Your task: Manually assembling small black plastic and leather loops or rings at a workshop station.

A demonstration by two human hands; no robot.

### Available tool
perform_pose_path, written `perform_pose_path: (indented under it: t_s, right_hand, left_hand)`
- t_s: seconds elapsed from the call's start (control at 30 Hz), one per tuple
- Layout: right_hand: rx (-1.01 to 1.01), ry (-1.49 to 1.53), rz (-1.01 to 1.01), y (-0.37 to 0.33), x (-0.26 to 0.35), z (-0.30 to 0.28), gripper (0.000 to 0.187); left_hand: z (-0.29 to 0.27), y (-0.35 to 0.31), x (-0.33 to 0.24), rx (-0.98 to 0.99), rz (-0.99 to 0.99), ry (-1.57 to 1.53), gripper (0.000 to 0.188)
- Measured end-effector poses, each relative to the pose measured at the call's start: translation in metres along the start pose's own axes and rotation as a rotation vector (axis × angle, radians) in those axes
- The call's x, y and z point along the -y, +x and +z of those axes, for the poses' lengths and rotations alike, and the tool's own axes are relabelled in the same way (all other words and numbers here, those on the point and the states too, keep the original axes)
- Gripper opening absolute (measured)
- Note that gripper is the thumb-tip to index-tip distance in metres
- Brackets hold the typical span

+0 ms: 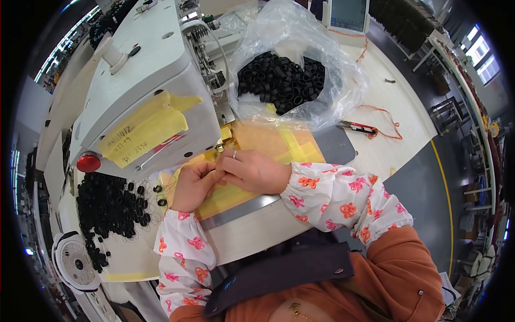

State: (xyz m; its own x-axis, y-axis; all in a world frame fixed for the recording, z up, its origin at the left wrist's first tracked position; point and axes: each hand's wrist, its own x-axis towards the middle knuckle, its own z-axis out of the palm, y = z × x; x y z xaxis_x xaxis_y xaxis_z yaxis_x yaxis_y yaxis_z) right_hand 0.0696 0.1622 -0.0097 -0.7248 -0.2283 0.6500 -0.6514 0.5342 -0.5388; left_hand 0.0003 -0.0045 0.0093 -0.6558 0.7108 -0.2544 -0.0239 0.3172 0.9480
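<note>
1. Curls the left hand (193,184) inward, with the thumb angled toward the right fingertips.
2. Turns the right hand (257,170) back upward, with bent fingers pointing left.
3. Holds 2 sets of fingertips together, exact grip hidden.
4. Extends the left forearm (185,257) forward; slants the right forearm (343,198) leftward.

Wht. desk fan (74,256) at 8 o'clock, blk. hub. Red/blk. hand cutter (359,127) lying at 2 o'clock, orange cord (398,129) looped just beside it. Further out: dk. cloth (402,24) btwn. 1 & 2 o'clock, bright windows (479,50) 2 o'clock, yellow floor line (449,212) 3-4 o'clock, strip light (66,45) 10 o'clock.
</note>
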Motion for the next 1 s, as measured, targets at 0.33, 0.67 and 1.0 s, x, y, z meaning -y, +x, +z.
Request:
perform_pose_path:
  t_s: [0.33,0.67,1.0]
  right_hand:
    - [-0.016,-0.109,-0.047,-0.002,0.011,0.002,0.019]
    - [-0.070,0.161,0.371,0.000,0.001,0.005,0.015]
    - [-0.048,0.111,0.556,0.008,-0.014,0.007,0.012]
  left_hand:
    - [0.000,-0.007,0.011,0.072,0.097,0.021,0.019]
    - [0.012,-0.002,0.017,-0.211,0.223,0.152,0.022]
    - [0.023,0.011,0.018,-0.553,0.242,0.527,0.022]
